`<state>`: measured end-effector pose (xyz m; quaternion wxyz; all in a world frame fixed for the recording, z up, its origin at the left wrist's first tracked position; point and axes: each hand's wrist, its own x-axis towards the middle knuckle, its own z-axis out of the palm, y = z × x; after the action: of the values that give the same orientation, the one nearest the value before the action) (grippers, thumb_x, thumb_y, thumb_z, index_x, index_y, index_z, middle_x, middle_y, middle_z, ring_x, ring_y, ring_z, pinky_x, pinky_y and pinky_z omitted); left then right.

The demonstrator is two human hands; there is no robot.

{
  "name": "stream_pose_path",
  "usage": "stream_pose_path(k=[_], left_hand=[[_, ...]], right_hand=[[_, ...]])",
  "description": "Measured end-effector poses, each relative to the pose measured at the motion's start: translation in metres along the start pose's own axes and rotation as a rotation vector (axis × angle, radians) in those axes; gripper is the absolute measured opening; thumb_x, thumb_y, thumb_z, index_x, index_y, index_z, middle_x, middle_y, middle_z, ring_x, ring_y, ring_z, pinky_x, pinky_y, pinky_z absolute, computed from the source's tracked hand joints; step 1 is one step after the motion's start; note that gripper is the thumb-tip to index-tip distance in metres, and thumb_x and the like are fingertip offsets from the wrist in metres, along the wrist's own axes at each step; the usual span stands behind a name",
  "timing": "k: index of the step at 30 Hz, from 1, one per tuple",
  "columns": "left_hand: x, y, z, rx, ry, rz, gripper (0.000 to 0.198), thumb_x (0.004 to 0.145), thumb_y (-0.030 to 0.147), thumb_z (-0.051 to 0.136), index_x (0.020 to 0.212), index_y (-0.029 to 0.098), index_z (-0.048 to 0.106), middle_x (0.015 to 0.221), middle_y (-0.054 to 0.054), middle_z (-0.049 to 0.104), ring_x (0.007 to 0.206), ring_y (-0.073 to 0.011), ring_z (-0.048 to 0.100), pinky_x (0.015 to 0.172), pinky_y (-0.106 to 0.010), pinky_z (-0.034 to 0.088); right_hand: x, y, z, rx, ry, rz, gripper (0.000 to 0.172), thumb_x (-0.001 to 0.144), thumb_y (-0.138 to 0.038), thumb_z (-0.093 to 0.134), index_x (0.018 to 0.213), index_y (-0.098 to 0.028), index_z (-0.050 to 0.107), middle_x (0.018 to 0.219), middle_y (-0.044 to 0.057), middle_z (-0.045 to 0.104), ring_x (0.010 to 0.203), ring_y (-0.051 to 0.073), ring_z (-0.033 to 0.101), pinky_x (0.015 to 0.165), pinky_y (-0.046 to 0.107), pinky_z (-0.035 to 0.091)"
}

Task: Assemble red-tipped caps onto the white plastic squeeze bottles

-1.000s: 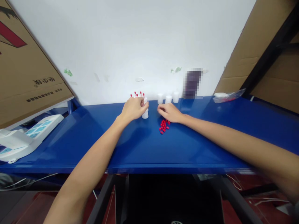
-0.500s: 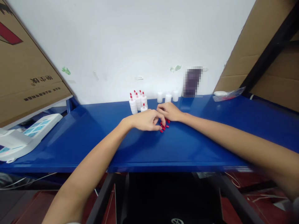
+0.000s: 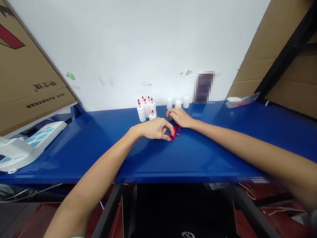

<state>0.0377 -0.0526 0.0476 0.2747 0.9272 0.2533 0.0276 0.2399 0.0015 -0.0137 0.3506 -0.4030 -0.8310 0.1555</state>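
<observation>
Small red caps [image 3: 177, 134] lie in a loose pile on the blue table. My left hand [image 3: 156, 128] reaches over the left side of this pile, thumb and forefinger apart and their tips at the caps. Just behind the pile, my right hand [image 3: 181, 117] has its fingers curled downward; whatever they may hold is hidden. Left of it stands a group of white bottles [image 3: 141, 114] with red-tipped nozzles. One such bottle [image 3: 152, 115] stands nearer, partly covered by my left hand. Several plain white bottles or containers [image 3: 169, 103] without red tips stand along the wall behind my right hand.
The blue table [image 3: 198, 155] runs along a white wall. A white device with blue panels [image 3: 42, 135] sits at the left, below a large cardboard box [image 3: 32, 72]. Toward the back right lies a clear plastic bag [image 3: 244, 100]; more cardboard [image 3: 262, 56] stands beyond it.
My left thumb and forefinger have shifted slightly among the red caps. The right hand has drawn back a little from the pile, so more caps show. The bottles stand as before.
</observation>
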Motion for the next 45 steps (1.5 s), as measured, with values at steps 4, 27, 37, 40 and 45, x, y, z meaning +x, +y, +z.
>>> stream_pose_path(k=[4, 27, 37, 40, 45], left_hand=[[0.001, 0.001, 0.001, 0.008, -0.005, 0.005, 0.024, 0.081, 0.029, 0.071, 0.102, 0.019, 0.077, 0.058, 0.005, 0.050, 0.050, -0.0096, 0.045, 0.054, -0.025, 0.033], [0.005, 0.006, 0.006, -0.001, -0.027, 0.016, 0.020, 0.084, 0.031, 0.072, 0.099, 0.019, 0.079, 0.057, 0.004, 0.054, 0.052, -0.0101, 0.048, 0.058, -0.025, 0.036], [0.005, 0.003, 0.007, -0.001, -0.001, 0.032, 0.022, 0.083, 0.031, 0.073, 0.099, 0.018, 0.079, 0.057, 0.004, 0.053, 0.051, -0.0087, 0.045, 0.057, -0.025, 0.033], [0.005, 0.002, 0.007, -0.001, 0.003, 0.027, 0.024, 0.083, 0.034, 0.073, 0.100, 0.018, 0.079, 0.058, 0.005, 0.052, 0.051, -0.0085, 0.044, 0.057, -0.025, 0.032], [0.005, 0.002, 0.007, 0.004, 0.006, 0.017, 0.025, 0.083, 0.035, 0.073, 0.100, 0.017, 0.080, 0.058, 0.004, 0.050, 0.052, -0.0089, 0.043, 0.058, -0.025, 0.032]], right_hand=[[0.002, 0.004, 0.002, -0.052, 0.032, -0.028, 0.027, 0.086, -0.022, 0.037, 0.086, -0.019, 0.064, 0.084, 0.005, 0.069, 0.081, 0.021, 0.061, 0.077, 0.032, 0.043], [0.003, 0.010, 0.008, -0.299, 0.110, 0.005, 0.029, 0.100, -0.028, 0.035, 0.093, -0.018, 0.062, 0.092, 0.010, 0.067, 0.086, 0.023, 0.059, 0.079, 0.033, 0.041], [0.002, 0.009, 0.004, -0.188, 0.186, 0.164, 0.034, 0.099, -0.029, 0.036, 0.117, -0.021, 0.063, 0.091, 0.007, 0.072, 0.081, 0.023, 0.064, 0.078, 0.034, 0.043], [0.001, 0.002, 0.002, -0.156, 0.162, 0.187, 0.033, 0.099, -0.035, 0.040, 0.116, -0.022, 0.064, 0.091, 0.005, 0.072, 0.083, 0.023, 0.065, 0.078, 0.034, 0.044], [0.000, -0.008, 0.000, -0.150, 0.084, 0.167, 0.029, 0.093, -0.043, 0.051, 0.105, -0.022, 0.067, 0.098, 0.005, 0.072, 0.087, 0.022, 0.064, 0.079, 0.033, 0.044]])
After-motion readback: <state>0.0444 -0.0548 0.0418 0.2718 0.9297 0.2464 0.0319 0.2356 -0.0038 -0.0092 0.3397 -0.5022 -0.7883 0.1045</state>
